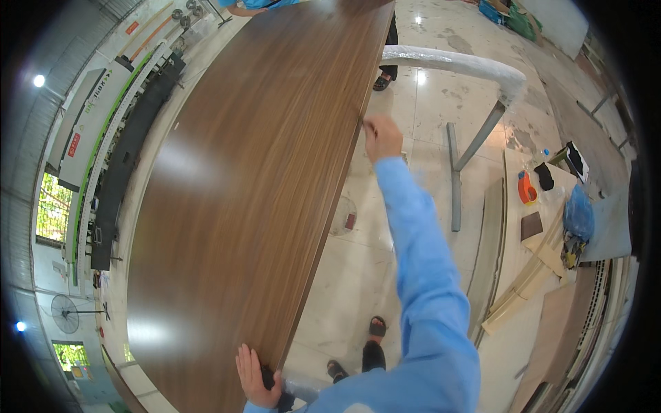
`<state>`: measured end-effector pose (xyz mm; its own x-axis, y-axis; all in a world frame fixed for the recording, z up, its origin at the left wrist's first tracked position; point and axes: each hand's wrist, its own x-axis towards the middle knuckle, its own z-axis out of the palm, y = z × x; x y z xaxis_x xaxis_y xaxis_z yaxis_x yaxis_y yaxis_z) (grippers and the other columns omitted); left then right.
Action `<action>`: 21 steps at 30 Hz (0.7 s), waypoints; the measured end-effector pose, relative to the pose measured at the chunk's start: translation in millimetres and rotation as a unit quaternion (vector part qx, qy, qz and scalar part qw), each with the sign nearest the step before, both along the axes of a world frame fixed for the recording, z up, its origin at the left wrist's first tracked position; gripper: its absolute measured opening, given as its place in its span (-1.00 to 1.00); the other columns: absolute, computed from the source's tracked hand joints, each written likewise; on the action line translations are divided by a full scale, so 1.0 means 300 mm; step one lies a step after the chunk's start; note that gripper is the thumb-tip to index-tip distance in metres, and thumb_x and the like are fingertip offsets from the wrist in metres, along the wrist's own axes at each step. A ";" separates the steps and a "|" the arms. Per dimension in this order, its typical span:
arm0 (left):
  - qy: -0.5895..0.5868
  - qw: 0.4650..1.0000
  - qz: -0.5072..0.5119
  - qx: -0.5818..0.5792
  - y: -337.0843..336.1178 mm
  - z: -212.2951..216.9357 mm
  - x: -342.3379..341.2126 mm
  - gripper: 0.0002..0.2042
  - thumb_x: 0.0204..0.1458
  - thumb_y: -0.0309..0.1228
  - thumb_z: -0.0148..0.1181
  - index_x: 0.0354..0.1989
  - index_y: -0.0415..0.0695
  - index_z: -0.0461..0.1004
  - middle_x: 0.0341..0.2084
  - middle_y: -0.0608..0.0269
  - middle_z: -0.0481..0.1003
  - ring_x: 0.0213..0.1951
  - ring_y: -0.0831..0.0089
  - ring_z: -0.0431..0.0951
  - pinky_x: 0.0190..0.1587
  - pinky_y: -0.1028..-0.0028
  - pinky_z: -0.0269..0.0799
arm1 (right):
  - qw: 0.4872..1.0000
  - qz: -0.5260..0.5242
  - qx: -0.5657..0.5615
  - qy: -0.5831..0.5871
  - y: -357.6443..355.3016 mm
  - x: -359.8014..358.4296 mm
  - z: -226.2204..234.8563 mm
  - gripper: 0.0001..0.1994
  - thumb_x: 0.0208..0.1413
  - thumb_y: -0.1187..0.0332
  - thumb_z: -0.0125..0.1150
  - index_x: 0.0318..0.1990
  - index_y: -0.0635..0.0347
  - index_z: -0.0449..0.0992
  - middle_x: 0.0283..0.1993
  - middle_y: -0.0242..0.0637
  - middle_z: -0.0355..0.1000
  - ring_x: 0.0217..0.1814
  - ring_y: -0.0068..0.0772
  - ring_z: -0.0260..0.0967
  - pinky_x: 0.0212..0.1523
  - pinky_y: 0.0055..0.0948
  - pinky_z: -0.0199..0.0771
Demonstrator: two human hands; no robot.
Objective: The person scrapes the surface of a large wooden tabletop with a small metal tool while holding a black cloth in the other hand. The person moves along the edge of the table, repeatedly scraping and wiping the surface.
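A long dark-brown wood-grain panel (234, 186) stretches away from me, its right edge running between my two hands. My left hand (256, 377) lies with fingers stretched out on the near end of the panel. Between its thumb and forefinger shows a small black object (267, 376), too hidden to name. Farther along, my right hand (383, 138) is closed against the panel's right edge, arm reaching forward. Its fingers are curled, and what they may hold is hidden.
A stand with a plastic-wrapped top bar (454, 60) and grey legs is right of the panel. Another person's blue sleeve (275, 3) shows at the far end. A side bench (513, 206) holds an orange tape dispenser (527, 188). A long machine (127, 158) lines the left.
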<state>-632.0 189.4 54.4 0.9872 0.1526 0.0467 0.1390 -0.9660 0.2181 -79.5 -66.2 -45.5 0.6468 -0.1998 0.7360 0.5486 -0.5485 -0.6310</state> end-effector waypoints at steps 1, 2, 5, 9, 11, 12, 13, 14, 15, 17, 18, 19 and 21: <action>0.004 1.000 0.002 -0.003 -0.001 0.001 0.001 -0.29 0.20 -0.19 0.16 0.42 -0.44 0.18 0.43 -0.39 0.14 0.47 -0.30 0.12 0.49 -0.14 -0.04 | 0.998 0.047 -0.026 -0.022 -0.007 -0.097 -0.007 -0.87 0.02 0.49 0.34 -0.25 0.08 0.64 -0.26 -0.14 0.59 -0.18 0.06 0.55 -0.20 -0.10 0.55; 0.009 1.000 0.002 -0.006 -0.002 0.005 0.001 -0.29 0.21 -0.18 0.15 0.42 -0.45 0.18 0.44 -0.39 0.14 0.47 -0.32 0.11 0.49 -0.14 -0.05 | 0.993 0.111 -0.026 -0.021 -0.021 -0.169 -0.015 -0.88 0.04 0.48 0.33 -0.25 0.09 0.65 -0.26 -0.13 0.59 -0.18 0.05 0.56 -0.20 -0.11 0.55; 0.004 1.000 -0.005 -0.020 -0.009 0.022 0.017 -0.30 0.20 -0.21 0.22 0.41 -0.43 0.21 0.42 -0.35 0.18 0.45 -0.31 0.14 0.49 -0.11 -0.02 | 0.994 0.097 -0.026 0.040 -0.074 -0.172 -0.031 -0.93 0.08 0.48 0.34 -0.27 0.16 0.63 -0.29 -0.12 0.58 -0.22 -0.04 0.57 -0.20 -0.22 0.54; -0.005 1.000 -0.001 -0.006 -0.019 0.034 0.036 -0.36 0.21 -0.27 0.23 0.38 -0.42 0.26 0.40 -0.36 0.21 0.43 -0.29 0.19 0.48 -0.09 0.03 | 0.993 -0.056 0.084 0.057 -0.110 0.236 -0.030 -0.92 0.09 0.49 0.35 -0.26 0.20 0.63 -0.29 -0.13 0.60 -0.24 -0.14 0.60 -0.18 -0.27 0.54; -0.004 1.000 0.000 -0.002 -0.022 0.036 0.034 -0.36 0.22 -0.26 0.23 0.38 -0.42 0.26 0.40 -0.36 0.22 0.43 -0.29 0.20 0.47 -0.09 0.03 | 0.991 -0.088 0.074 0.073 -0.097 0.394 -0.032 -0.90 0.08 0.48 0.36 -0.24 0.18 0.62 -0.29 -0.13 0.60 -0.24 -0.10 0.59 -0.17 -0.24 0.55; -0.001 1.000 0.003 -0.002 -0.023 0.037 0.032 -0.36 0.22 -0.26 0.22 0.38 -0.43 0.26 0.40 -0.36 0.22 0.43 -0.29 0.20 0.47 -0.09 0.03 | 0.991 -0.097 0.055 0.075 -0.085 0.432 -0.028 -0.90 0.08 0.48 0.36 -0.24 0.17 0.62 -0.29 -0.13 0.60 -0.23 -0.08 0.58 -0.17 -0.23 0.54; -0.002 1.000 0.003 0.000 -0.026 0.040 0.028 -0.37 0.22 -0.26 0.22 0.38 -0.42 0.27 0.39 -0.36 0.22 0.43 -0.29 0.20 0.47 -0.09 0.03 | 0.988 -0.106 0.036 0.104 -0.070 0.435 -0.029 -0.89 0.07 0.49 0.36 -0.23 0.15 0.62 -0.28 -0.13 0.59 -0.23 -0.06 0.58 -0.17 -0.22 0.54; -0.002 1.000 0.005 0.000 -0.029 0.044 0.028 -0.37 0.23 -0.27 0.21 0.38 -0.42 0.27 0.39 -0.37 0.23 0.43 -0.29 0.20 0.48 -0.09 0.03 | 0.994 -0.095 0.018 0.043 -0.055 0.394 -0.033 -0.89 0.06 0.49 0.36 -0.24 0.15 0.62 -0.28 -0.13 0.59 -0.22 -0.03 0.56 -0.17 -0.20 0.54; -0.002 1.000 0.009 -0.001 -0.039 0.050 0.028 -0.38 0.23 -0.27 0.20 0.38 -0.42 0.27 0.39 -0.37 0.23 0.43 -0.29 0.20 0.48 -0.08 0.03 | 0.997 -0.081 0.002 0.009 -0.041 0.323 -0.037 -0.89 0.06 0.50 0.35 -0.24 0.14 0.62 -0.28 -0.13 0.58 -0.22 -0.01 0.55 -0.17 -0.18 0.54; 0.005 1.000 0.010 -0.001 -0.062 0.062 0.060 -0.39 0.23 -0.32 0.18 0.39 -0.42 0.25 0.40 -0.37 0.21 0.44 -0.29 0.18 0.48 -0.08 0.01 | 0.999 -0.018 -0.018 -0.042 -0.029 0.116 -0.047 -0.88 0.04 0.55 0.32 -0.26 0.13 0.62 -0.29 -0.13 0.56 -0.22 0.05 0.51 -0.21 -0.13 0.52; 0.008 1.000 0.007 0.000 -0.074 0.074 0.091 -0.39 0.23 -0.35 0.17 0.39 -0.41 0.24 0.40 -0.36 0.20 0.44 -0.28 0.17 0.48 -0.08 0.01 | 0.997 0.030 -0.038 -0.055 -0.028 -0.007 -0.057 -0.88 0.02 0.56 0.31 -0.28 0.14 0.61 -0.30 -0.12 0.55 -0.24 0.06 0.51 -0.21 -0.11 0.53; 0.037 0.999 0.010 0.028 -0.097 0.073 0.143 -0.27 0.20 -0.26 0.14 0.45 -0.45 0.09 0.46 -0.41 0.06 0.49 -0.37 0.01 0.51 -0.14 -0.12 | 0.992 0.067 -0.105 -0.006 -0.037 -0.151 -0.071 -0.83 -0.03 0.60 0.32 -0.28 0.13 0.62 -0.29 -0.13 0.57 -0.22 0.02 0.53 -0.20 -0.14 0.56; 0.043 0.998 -0.033 0.032 -0.136 0.066 0.303 -0.17 0.03 -0.42 0.26 0.46 -0.47 0.03 0.47 -0.41 0.02 0.49 -0.39 -0.03 0.50 -0.19 -0.13 | 0.979 0.200 -0.032 -0.019 -0.058 -0.413 -0.104 -0.76 -0.08 0.68 0.34 -0.27 0.13 0.64 -0.28 -0.15 0.61 -0.25 -0.08 0.57 -0.23 -0.25 0.59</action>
